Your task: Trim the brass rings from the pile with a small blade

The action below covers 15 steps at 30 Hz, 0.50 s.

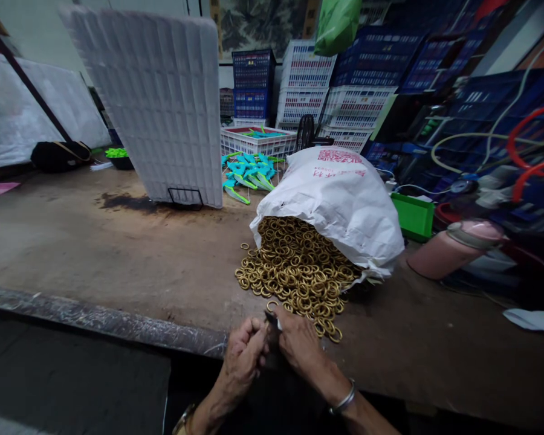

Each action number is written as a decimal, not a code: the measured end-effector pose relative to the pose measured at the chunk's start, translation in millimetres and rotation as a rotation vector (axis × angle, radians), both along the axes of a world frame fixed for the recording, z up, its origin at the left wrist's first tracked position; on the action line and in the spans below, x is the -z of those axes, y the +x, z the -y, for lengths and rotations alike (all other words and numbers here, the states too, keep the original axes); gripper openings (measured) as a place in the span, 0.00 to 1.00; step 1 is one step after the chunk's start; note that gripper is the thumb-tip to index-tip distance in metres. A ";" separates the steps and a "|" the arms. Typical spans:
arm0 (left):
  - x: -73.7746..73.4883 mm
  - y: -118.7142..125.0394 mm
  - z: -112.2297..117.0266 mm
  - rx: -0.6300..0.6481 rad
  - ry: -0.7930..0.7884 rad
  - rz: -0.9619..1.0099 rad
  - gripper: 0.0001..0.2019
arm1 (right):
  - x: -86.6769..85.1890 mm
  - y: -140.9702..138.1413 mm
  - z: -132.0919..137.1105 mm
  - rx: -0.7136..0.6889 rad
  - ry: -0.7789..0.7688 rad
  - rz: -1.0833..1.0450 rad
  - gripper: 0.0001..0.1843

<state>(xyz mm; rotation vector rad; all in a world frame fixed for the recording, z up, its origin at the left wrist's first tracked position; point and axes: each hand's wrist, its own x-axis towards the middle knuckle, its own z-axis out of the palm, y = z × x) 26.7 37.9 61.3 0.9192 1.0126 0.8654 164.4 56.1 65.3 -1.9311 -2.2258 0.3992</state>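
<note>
My left hand (242,353) and my right hand (299,344) meet at the near edge of the workbench (118,254), fingers curled together around a small dark item (271,319) that I cannot make out. A brass ring (272,306) lies just beyond the fingertips. Behind it a heap of brass rings (294,269) spills from a white woven sack (340,202) lying on its side.
A white gridded tray (158,103) stands upright at the back. Turquoise and green plastic parts (249,175) lie beside a white crate (256,140). Stacked blue and white crates (308,84) line the rear. A pink flask (453,248), a green box (412,216) and hoses sit right.
</note>
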 end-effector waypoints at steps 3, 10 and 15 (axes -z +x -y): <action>-2.1 -1.8 6.8 0.092 -0.051 0.074 0.13 | -5.4 9.8 -8.6 0.090 -0.005 0.060 0.15; 2.6 -5.5 -1.3 -0.032 -0.175 0.366 0.13 | -3.9 6.8 -16.3 0.059 0.060 0.087 0.12; 7.8 -11.5 -4.6 -0.067 -0.230 0.432 0.10 | 8.0 -3.0 -20.3 0.062 0.021 0.207 0.10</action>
